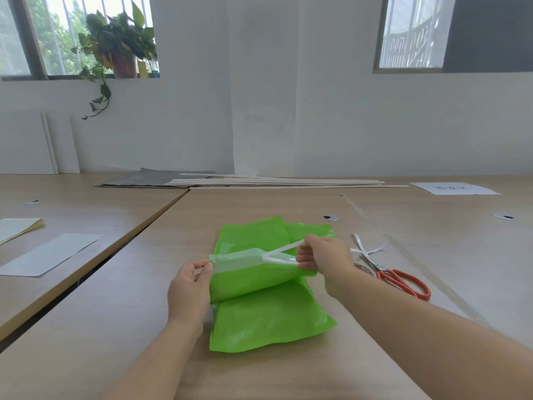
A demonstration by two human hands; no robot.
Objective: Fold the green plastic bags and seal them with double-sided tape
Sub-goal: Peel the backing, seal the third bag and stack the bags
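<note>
Thin, glossy green plastic bag [268,313] flat at centre of pale wood-grain worktop [115,313], top flap curled up and over, clear adhesive band along its edge. Narrow white tape backing strip [284,249] part-peeled from that band. Left hand [190,285] pinching flap's left end; right hand [326,256] pinching strip's free end. Judged light, limp, slippery, quick to crease; best held at flap corners, clear of exposed adhesive. Second green bag [311,230] underneath, farther back. Red-handled steel scissors [382,269] and loose white strips [364,251] just to the right.
</note>
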